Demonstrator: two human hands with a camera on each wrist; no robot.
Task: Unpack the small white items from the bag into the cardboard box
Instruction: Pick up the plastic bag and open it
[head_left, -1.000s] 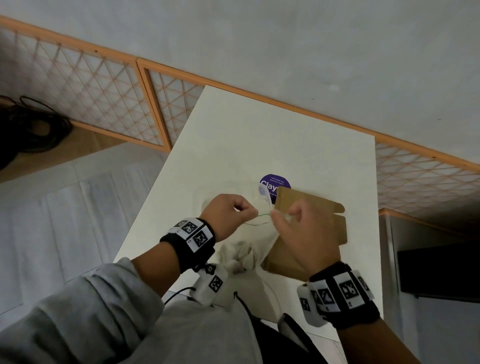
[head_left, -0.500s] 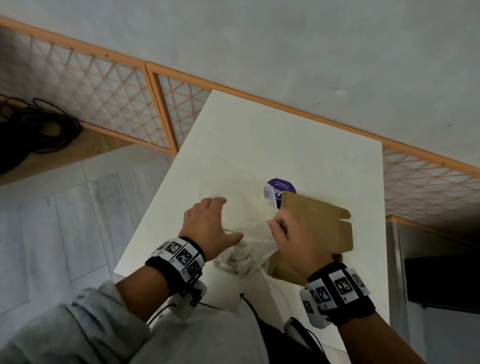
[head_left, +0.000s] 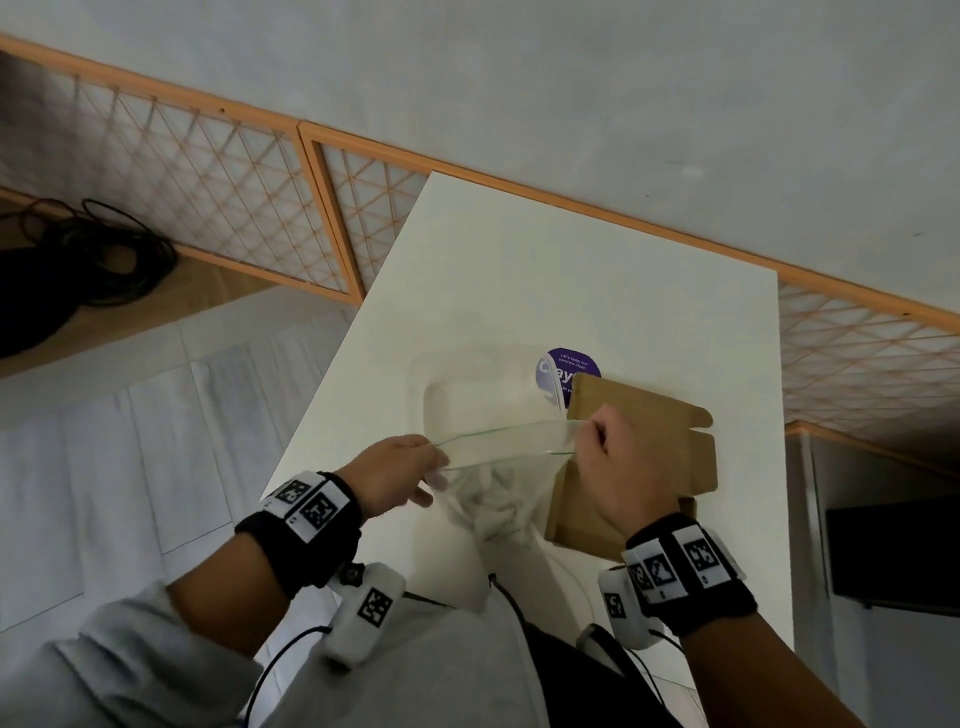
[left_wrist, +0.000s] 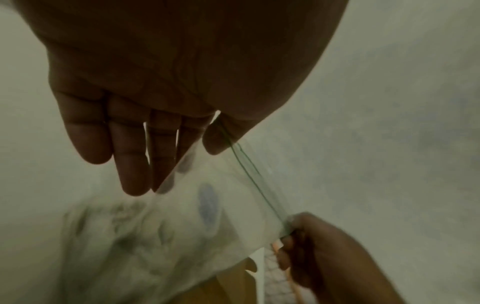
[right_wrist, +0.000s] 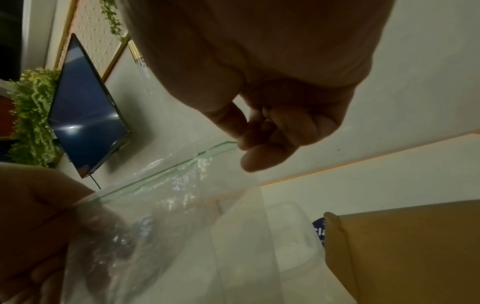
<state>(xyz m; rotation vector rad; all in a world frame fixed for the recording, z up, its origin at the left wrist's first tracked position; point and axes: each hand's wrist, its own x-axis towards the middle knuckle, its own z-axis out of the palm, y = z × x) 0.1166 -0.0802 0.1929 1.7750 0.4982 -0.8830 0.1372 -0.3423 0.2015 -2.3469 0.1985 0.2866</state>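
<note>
Step in hand: opening the bag (head_left: 498, 467). It is a clear zip bag with a green seal line along its mouth, held up over the near part of the white table (head_left: 519, 291), between the two hands. Right hand (head_left: 621, 467): fingers curled tight, pinching the right end of the mouth at the seal. Left hand (head_left: 395, 475): thumb and forefinger pinch the left end of the seal; in the left wrist view the other fingers (left_wrist: 130, 148) hang fairly straight beside the film. The mouth looks stretched taut; whether the seal is fully parted cannot be told. Small white items (head_left: 488, 506) sit bunched in the bottom of the bag, none out yet. Cardboard box (head_left: 639, 457) lies on the table just right of the bag, partly behind the right hand, flaps up; its inside is not visible. Beyond it, a clear lidded tub with a purple label (head_left: 569, 369). Judgement: unpacking proper has not begun. Next move likely calls for spreading the mouth wide, then either reaching in with one hand or tipping the bag over the box, while the other hand steadies the limp film.
</note>
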